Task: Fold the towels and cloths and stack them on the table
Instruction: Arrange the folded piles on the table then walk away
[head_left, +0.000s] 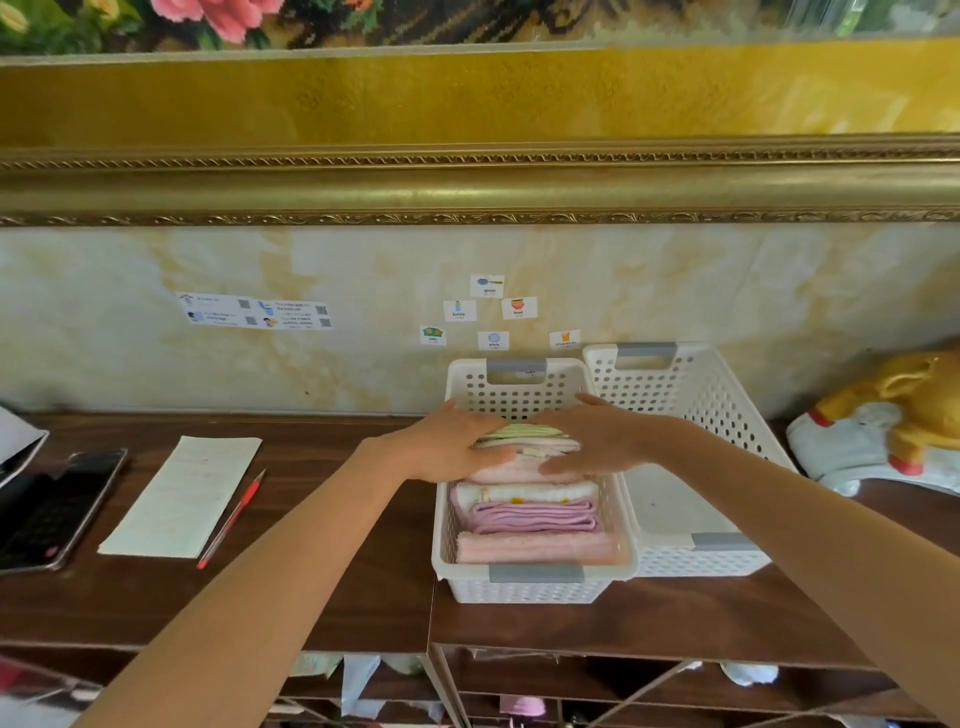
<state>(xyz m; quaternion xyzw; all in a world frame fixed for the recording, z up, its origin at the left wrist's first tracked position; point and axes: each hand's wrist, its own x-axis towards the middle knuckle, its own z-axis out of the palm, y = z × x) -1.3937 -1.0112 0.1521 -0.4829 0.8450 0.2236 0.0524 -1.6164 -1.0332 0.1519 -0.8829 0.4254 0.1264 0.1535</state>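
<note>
A white perforated basket (535, 584) on the dark wooden table (322, 597) holds folded cloths: a pale pink one (537, 548) nearest me, a lilac one (535, 514) behind it, then a white one (524, 491). At the basket's far end a small stack of folded cloths (524, 441), green on top and pink below, sits between my hands. My left hand (449, 444) grips its left side, thumb under the front edge. My right hand (597, 441) grips its right side the same way.
A second white basket (691, 556), with nothing in it, stands right against the first. A plush toy (883, 421) lies at far right. A paper sheet (182, 499), a red pen (231, 519) and a phone (57, 509) lie on the left. Shelves show below the table.
</note>
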